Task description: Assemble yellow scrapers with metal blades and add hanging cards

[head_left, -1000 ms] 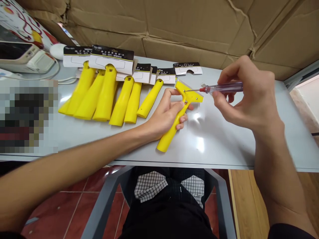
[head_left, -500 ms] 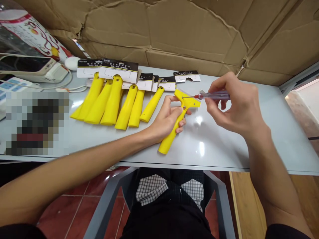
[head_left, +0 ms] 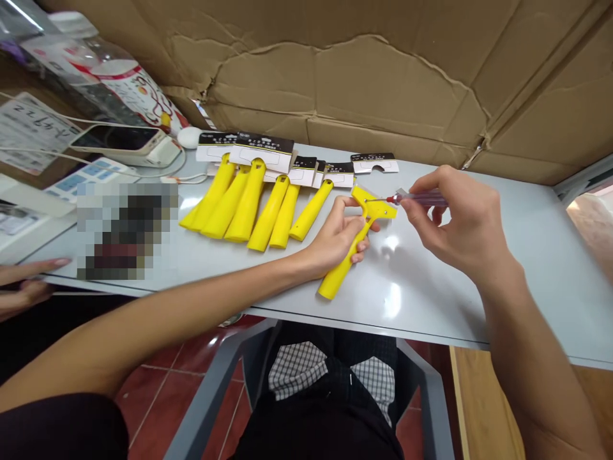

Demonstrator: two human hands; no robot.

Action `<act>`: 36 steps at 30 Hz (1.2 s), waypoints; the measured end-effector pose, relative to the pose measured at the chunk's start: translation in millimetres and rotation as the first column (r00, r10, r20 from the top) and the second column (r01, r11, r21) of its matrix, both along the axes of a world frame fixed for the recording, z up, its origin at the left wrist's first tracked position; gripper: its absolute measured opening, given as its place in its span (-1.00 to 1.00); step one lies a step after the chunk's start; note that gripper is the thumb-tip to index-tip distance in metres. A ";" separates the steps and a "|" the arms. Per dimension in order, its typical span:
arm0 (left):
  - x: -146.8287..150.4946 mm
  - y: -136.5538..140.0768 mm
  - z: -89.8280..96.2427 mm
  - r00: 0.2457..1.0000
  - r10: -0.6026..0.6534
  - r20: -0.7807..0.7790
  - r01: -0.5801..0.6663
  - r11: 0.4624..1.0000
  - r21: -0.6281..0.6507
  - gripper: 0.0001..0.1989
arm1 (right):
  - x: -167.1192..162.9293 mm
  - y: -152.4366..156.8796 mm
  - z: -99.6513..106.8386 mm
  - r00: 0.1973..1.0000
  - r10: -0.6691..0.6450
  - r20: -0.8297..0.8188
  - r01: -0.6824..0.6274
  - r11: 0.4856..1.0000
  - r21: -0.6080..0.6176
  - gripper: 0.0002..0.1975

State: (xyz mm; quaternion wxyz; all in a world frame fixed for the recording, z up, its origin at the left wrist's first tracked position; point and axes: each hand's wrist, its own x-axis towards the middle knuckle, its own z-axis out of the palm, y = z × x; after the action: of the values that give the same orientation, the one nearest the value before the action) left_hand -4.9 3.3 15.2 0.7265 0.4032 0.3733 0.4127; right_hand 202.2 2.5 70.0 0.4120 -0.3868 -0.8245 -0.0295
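My left hand (head_left: 342, 237) is wrapped round the neck of a yellow scraper (head_left: 335, 278), whose forked head points away from me over the table. Two screws show on that head. In my right hand (head_left: 457, 217) is a screwdriver (head_left: 425, 197) with a clear purplish handle, held level in a pinch. Its thin shaft reaches left across the head, and the tip is at the left screw (head_left: 366, 200). Left of my hands lie several more yellow scrapers (head_left: 245, 201), their heads covered by black-and-white cards (head_left: 261, 152).
One loose card (head_left: 374, 162) lies behind the held scraper. Cardboard (head_left: 335, 76) walls the back. At the left are a phone (head_left: 119, 139), cables, a power strip (head_left: 89, 179), a bottle (head_left: 136, 92) and a pixelated patch. Another person's hand (head_left: 29, 284) rests at the left table edge.
The camera view has swung left, so everything sits further right. Another person's hand has come into view at the left. My grip and the screwdriver's place on the screw look the same.
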 end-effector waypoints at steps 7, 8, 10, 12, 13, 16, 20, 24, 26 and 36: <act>-1.8 1.3 -4.0 1.000 -0.010 0.013 0.010 1.000 0.016 -0.75 | 0.2 0.1 5.1 0.994 0.095 -0.048 -0.095 0.996 0.000 -0.85; -2.0 1.3 -4.2 1.000 -0.012 0.013 0.012 1.000 0.017 -0.75 | 0.2 0.6 5.1 0.994 0.102 -0.045 -0.101 0.995 0.021 -0.85; -2.2 1.0 -4.3 1.000 -0.017 0.010 0.017 1.000 0.025 -0.77 | 0.5 1.8 4.0 0.996 0.081 -0.026 -0.080 0.996 0.045 -0.87; -1.8 0.7 -4.1 1.000 -0.024 0.003 0.024 0.999 0.036 -0.80 | 1.1 2.5 2.1 1.000 0.017 -0.009 -0.017 0.998 0.058 -0.91; -1.6 0.6 -4.0 1.000 -0.026 -0.001 0.026 0.999 0.038 -0.81 | 1.5 2.4 1.2 1.000 -0.020 0.001 0.020 0.998 0.059 -0.94; -0.8 1.2 -4.1 1.000 -0.023 -0.011 0.024 0.999 0.032 -0.79 | 2.2 0.7 0.5 0.997 -0.072 0.038 0.070 0.997 0.044 -0.90; -0.6 2.7 -6.0 1.000 -0.017 -0.015 0.018 0.999 0.039 -0.80 | 2.2 -2.5 3.8 0.998 -0.012 0.061 0.014 0.999 -0.035 -0.96; -0.4 2.8 -6.8 0.999 -0.022 -0.030 0.023 0.998 0.051 -0.82 | 3.3 -0.5 2.6 0.997 -0.065 0.046 0.064 0.998 0.027 -0.89; -0.3 2.3 -6.1 0.999 -0.032 -0.038 0.033 0.998 0.049 -0.81 | 3.9 1.1 0.5 0.994 -0.107 0.019 0.105 0.992 0.075 -0.81; -1.6 1.6 -7.3 0.998 -0.049 -0.030 0.051 0.997 0.064 -0.78 | 2.6 -0.6 5.5 0.997 0.064 0.047 -0.064 0.998 0.004 -0.84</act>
State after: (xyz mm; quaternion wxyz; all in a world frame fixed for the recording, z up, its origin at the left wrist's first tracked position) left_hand -6.5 4.9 7.9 0.7176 0.4416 0.3600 0.4006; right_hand 204.8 2.0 75.5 0.3943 -0.3583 -0.8458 -0.0277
